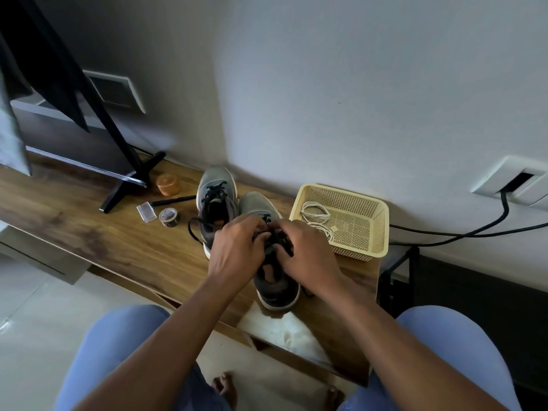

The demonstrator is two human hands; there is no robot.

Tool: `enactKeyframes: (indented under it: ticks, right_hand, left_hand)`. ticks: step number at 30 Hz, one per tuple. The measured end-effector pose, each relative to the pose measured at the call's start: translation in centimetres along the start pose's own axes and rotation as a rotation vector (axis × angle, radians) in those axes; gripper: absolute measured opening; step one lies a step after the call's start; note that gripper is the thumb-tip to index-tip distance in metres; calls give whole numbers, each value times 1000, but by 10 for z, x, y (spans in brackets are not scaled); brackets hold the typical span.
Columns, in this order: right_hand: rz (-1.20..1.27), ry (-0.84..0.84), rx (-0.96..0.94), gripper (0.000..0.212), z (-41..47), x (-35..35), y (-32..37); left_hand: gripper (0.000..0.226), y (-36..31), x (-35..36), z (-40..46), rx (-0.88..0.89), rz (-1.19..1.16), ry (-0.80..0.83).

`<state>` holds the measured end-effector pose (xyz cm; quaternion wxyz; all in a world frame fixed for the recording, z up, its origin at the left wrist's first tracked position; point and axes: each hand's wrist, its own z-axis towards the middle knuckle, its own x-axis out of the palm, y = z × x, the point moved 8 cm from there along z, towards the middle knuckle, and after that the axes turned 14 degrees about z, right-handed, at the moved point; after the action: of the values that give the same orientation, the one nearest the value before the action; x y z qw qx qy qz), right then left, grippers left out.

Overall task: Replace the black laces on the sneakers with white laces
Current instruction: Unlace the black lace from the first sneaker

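On the wooden shelf, head view, we list what we see:

Near sneaker (271,271): grey with a dark heel, heel toward us, standing on the shelf (127,244) just beside the other shoe.
Far sneaker (215,200): same colours, set farther back and to the left; its black lace (194,229) is threaded at the front, and one loose end loops out onto the wood at its left side.
Left hand (235,249): over the tongue of the near sneaker, fingers curled down onto the black lace (274,241) there; we judge it gripping that lace.
Right hand (308,252): facing the left, fingertips bent in and pinching the same dark lace; the two hands almost meet.
Basket (376,229): cream plastic mesh, right of the shoes, against the wall.
White laces (315,215): coiled inside the basket, untouched.
Jar (168,184): orange, behind the far sneaker's left.
Tape roll (168,217): left of the far sneaker, beside a small clear packet (146,212) and a black pen (173,200).
Stand (130,179): black leg on the shelf's left part.
Cables (462,229): black, running along the wall from the socket.
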<state>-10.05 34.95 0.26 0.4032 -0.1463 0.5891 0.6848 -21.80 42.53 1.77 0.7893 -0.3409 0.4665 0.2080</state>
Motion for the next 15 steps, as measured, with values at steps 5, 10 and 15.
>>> enactKeyframes:
  ticks: [5, 10, 15]
  right_hand:
    - [-68, -28, 7, 42, -3, 6, -2]
    - [-174, 14, 64, 36, -3, 8, 5]
    - [-230, 56, 106, 32, 4, 4, 20]
  left_hand:
    - [10, 8, 17, 4, -136, -90, 55]
    - [14, 16, 16, 2, -228, -121, 58]
    - [12, 28, 11, -4, -377, -215, 33]
